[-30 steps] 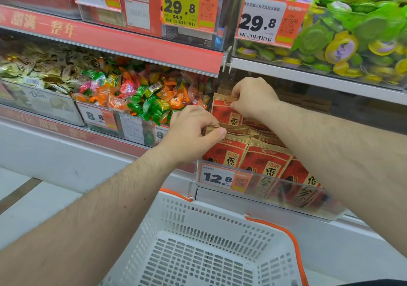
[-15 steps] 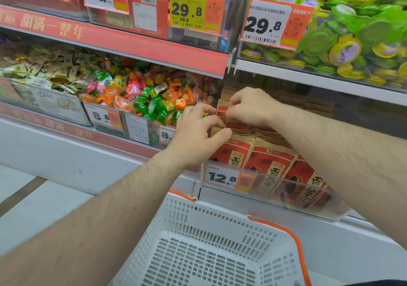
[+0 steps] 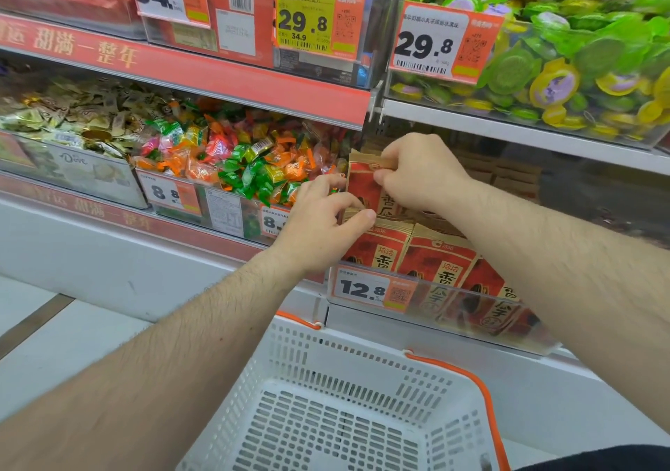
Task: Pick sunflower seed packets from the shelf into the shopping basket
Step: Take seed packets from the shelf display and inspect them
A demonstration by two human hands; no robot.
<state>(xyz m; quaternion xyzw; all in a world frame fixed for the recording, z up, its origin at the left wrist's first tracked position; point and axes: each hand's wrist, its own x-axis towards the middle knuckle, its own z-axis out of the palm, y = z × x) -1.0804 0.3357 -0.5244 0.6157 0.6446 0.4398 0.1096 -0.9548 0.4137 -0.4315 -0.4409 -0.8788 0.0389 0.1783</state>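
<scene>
A: Right hand (image 3: 417, 173) pinches a red packet (image 3: 364, 189) by its top edge, raised above the shelf (image 3: 507, 131) stack.
B: Left hand (image 3: 319, 224)?
A: Fingers curl on the packets just below. White basket (image 3: 362, 362) sits under both; pale floor (image 3: 54, 343) leftward.

The seed packets (image 3: 438, 264) are red with tan tops and dark lettering on yellow panels. The basket (image 3: 337, 409) is white, slotted, with an orange handle. Left, the sweets (image 3: 246, 162) — green, orange, pink. Far right, the jelly cups (image 3: 565, 68) — green and yellow.
</scene>
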